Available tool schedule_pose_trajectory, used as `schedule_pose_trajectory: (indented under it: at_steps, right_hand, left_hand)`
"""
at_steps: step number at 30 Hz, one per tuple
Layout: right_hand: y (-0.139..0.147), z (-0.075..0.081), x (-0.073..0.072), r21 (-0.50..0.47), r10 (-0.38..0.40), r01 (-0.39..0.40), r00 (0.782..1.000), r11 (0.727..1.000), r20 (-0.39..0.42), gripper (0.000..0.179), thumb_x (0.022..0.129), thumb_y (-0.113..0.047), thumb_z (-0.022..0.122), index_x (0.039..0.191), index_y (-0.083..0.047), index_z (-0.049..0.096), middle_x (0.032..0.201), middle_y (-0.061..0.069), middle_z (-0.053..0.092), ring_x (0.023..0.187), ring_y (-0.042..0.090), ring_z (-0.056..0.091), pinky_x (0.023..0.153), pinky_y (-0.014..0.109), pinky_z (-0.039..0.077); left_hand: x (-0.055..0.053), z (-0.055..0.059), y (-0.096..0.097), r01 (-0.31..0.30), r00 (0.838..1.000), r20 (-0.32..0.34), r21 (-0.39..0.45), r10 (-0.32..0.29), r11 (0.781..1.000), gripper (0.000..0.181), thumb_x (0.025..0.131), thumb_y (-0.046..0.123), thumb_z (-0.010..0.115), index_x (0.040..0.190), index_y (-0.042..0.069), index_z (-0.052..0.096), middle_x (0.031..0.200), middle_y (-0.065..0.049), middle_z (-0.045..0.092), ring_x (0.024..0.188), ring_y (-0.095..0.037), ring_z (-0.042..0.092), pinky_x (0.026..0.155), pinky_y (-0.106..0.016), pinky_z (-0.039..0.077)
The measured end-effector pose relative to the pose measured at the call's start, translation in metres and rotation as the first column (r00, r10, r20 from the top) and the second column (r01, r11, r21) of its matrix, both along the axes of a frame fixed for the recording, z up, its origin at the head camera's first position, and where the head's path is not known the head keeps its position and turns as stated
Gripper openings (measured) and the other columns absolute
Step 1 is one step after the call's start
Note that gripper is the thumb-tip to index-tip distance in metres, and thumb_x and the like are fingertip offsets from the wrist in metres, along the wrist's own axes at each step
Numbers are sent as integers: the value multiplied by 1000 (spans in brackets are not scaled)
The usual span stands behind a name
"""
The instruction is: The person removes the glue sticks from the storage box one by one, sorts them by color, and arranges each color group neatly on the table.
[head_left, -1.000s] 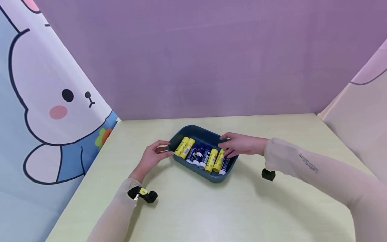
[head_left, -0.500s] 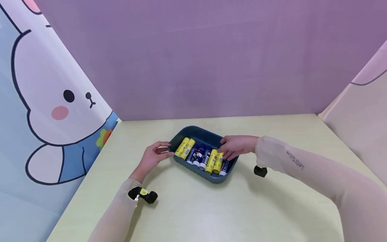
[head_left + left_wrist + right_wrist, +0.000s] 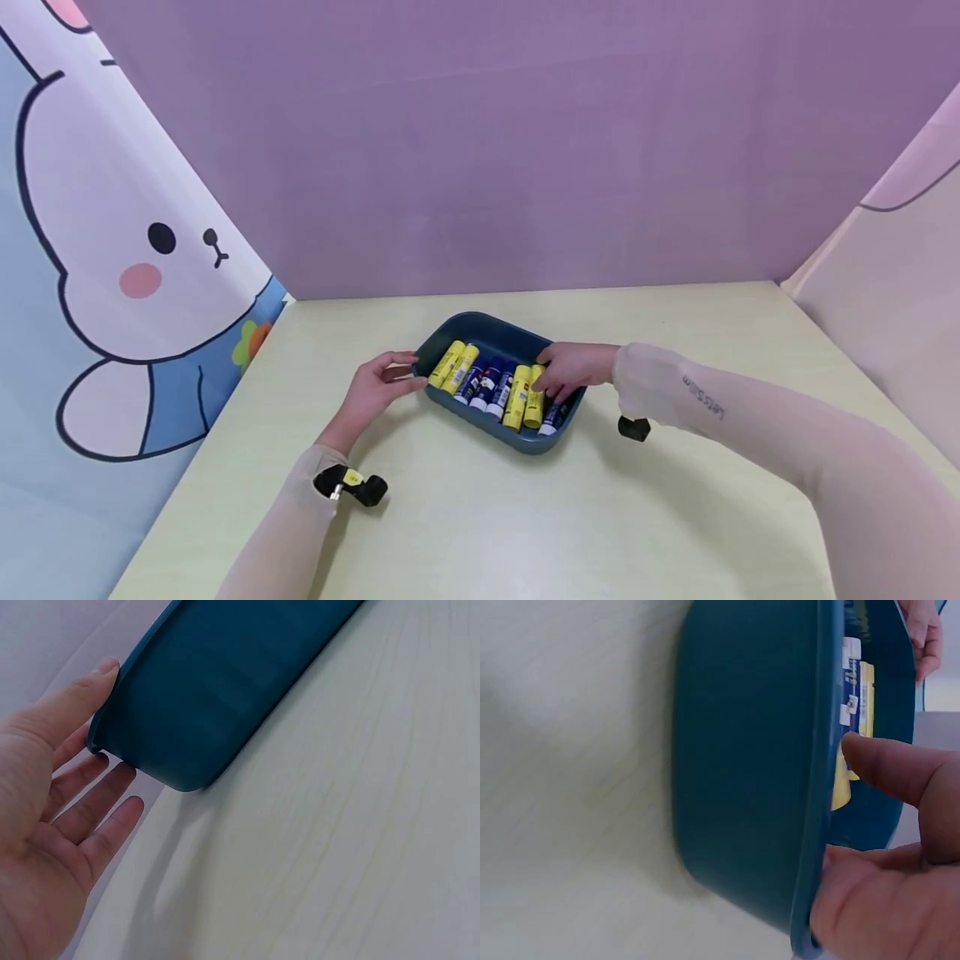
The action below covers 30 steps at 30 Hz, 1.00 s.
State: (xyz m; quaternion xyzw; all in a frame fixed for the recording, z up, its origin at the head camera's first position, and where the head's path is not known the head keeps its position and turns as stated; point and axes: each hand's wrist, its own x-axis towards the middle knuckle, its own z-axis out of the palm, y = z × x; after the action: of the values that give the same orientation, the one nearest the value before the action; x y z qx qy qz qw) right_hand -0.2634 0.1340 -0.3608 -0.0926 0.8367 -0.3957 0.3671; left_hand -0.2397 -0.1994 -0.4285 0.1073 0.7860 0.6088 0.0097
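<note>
A dark teal plastic basin sits at an angle on the table and holds a row of yellow and dark blue glue sticks with white ends. My left hand touches the basin's left corner, its thumb at the rim and its other fingers fairly straight. Inside the right end, my right hand reaches over the rim. Its fingers lie over the upper part of the rightmost blue glue stick, beside a yellow glue stick. In the right wrist view, the thumb extends straight; the rim partly hides the other fingers.
The pale wood-grain table spreads around the basin. A purple panel stands along its back edge. Side panels rise at left and right, the left one with a cartoon rabbit. Small black cameras are strapped to both wrists.
My right hand has moved left and slightly down into the basin. The yellow glue stick beside it now lies closer to its left neighbour. My left hand stays at the corner.
</note>
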Motion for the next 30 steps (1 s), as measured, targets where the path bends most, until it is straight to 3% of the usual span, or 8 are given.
schedule_pose_trajectory:
  at_steps: [5,9,13,21,30]
  right_hand:
    - [-7,-12,-3,33,23,-22,999,999,-38,64,91,-7,70,143,11,38,115,20,64,90,24,65,73,32,60]
    - [-8,-18,-5,20,12,-11,999,1000,-41,57,90,-5,72,137,9,43,100,15,67,76,20,65,68,31,60]
    - [-9,-19,-7,-4,13,-13,999,1000,-51,53,89,-5,73,132,7,45,99,15,67,76,21,67,68,31,60]
    - [-15,-16,-3,5,39,-38,985,999,-167,34,85,-7,78,108,-1,54,92,10,68,71,16,65,63,28,58]
    - [-14,-18,-3,-108,12,-26,992,994,-126,36,82,2,76,109,1,53,99,15,65,76,19,66,73,33,60]
  left_hand:
    - [1,-2,2,8,1000,22,10,-8,1000,38,88,4,76,121,-6,62,139,-21,54,122,-39,57,91,-30,56]
    - [3,0,3,9,1000,19,4,-9,1000,38,88,5,77,121,-6,62,139,-21,54,122,-39,58,92,-32,56]
    - [1,2,1,-3,1000,8,-11,3,1000,37,87,5,77,120,-5,63,138,-21,55,121,-39,59,91,-32,56]
    - [-1,3,0,0,1000,-3,-18,0,1000,37,87,5,78,119,-6,63,138,-21,55,119,-39,60,89,-30,57]
    - [-2,4,0,0,1000,11,-21,0,1000,38,86,5,78,119,-6,63,138,-22,55,119,-38,60,88,-29,57]
